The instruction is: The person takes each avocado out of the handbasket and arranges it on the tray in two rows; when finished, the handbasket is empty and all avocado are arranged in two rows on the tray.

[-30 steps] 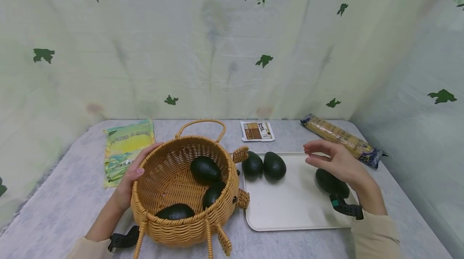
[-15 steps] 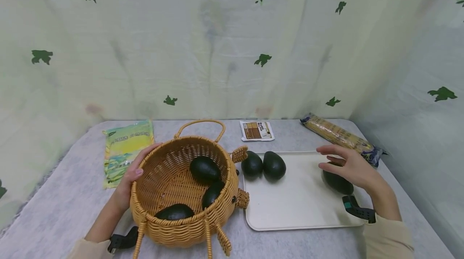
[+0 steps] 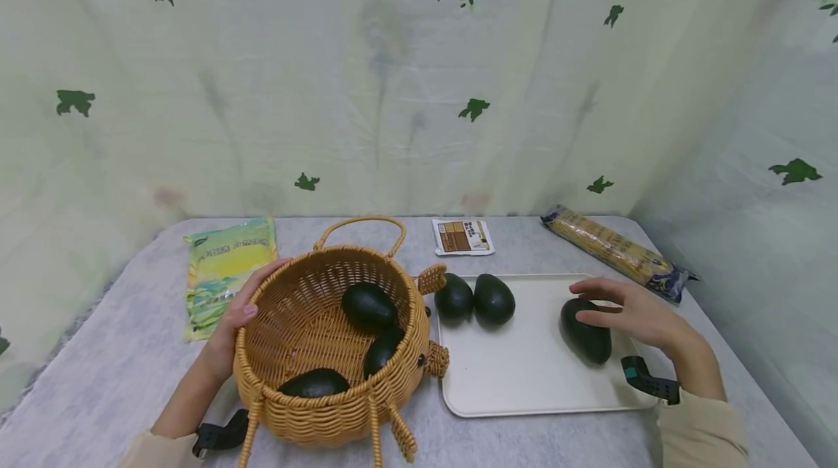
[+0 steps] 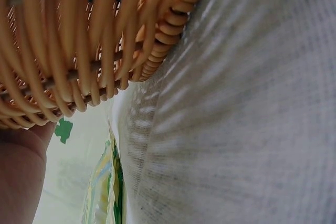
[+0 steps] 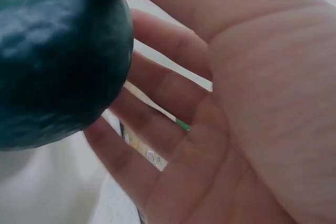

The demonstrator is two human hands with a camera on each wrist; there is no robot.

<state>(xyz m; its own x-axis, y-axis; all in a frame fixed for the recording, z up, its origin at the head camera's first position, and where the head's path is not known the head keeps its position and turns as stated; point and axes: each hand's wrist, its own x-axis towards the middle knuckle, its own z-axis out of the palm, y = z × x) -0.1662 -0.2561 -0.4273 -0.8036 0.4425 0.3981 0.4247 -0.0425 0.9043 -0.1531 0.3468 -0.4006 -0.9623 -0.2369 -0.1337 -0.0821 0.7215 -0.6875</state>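
A woven wicker basket [image 3: 327, 421] with animal-like details and a loop handle tilts toward me, left of centre. Inside it are three dark green avocados [image 3: 369, 306]. My left hand [image 3: 232, 322] holds the basket's left side, thumb at the rim; in the left wrist view the wicker wall hides most of its fingers. Over the right part of a white tray [image 3: 517, 373], my right hand [image 3: 638, 315] grips another avocado [image 3: 585, 333]. The right wrist view shows the thumb and curled fingers against this avocado [image 5: 58, 61], fingertips partly hidden. Whether it touches the tray I cannot tell.
Two more avocados [image 3: 494, 300] stand side by side at the tray's far left corner, close to the basket. Behind lie a yellow-green packet [image 3: 229, 271], a small white-and-brown packet [image 3: 463, 237] and a long pack of noodles [image 3: 612, 250]. A leaf-printed curtain [image 3: 393, 89] encloses the table.
My right hand first moved right, then lowered onto the avocado at the tray's right. That avocado has shifted left and turned somewhat. The left hand and basket stay put.
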